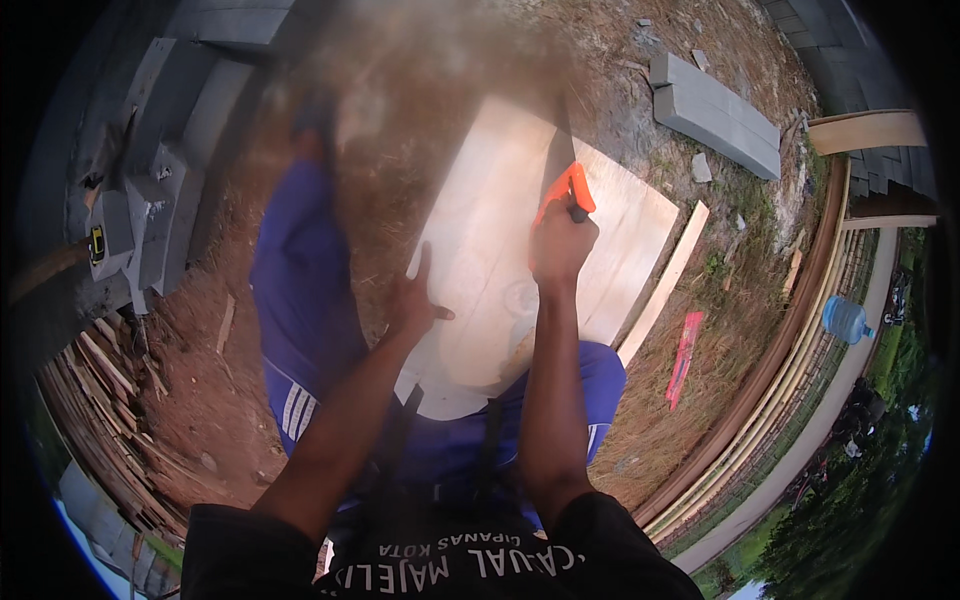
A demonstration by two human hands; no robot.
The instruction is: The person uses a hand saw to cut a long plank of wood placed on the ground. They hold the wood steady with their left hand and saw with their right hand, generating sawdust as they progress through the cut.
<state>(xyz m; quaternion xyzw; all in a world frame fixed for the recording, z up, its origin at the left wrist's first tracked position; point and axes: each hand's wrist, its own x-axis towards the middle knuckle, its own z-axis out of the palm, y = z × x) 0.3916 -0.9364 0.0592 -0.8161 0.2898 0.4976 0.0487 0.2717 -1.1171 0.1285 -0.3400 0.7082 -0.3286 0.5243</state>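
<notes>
at the far left grey concrete blocks (165, 150) are stacked, with a heap of rough timber offcuts (100, 400) below them on bare reddish earth. the left hand (415, 300) lies flat on the left edge of a pale, smooth plywood sheet (490, 250), fingers spread open. the sheet rests across the person's blue-trousered knees. the right hand (560, 240) is closed tight around the orange handle of a handsaw (562, 175) — its dark blade runs up over the sheet, blurred. further right lie a thin wooden batten (665, 280), a red flat tool (685, 355) on dry grass, grey slabs (715, 110), and a blue water jug (848, 320).
</notes>
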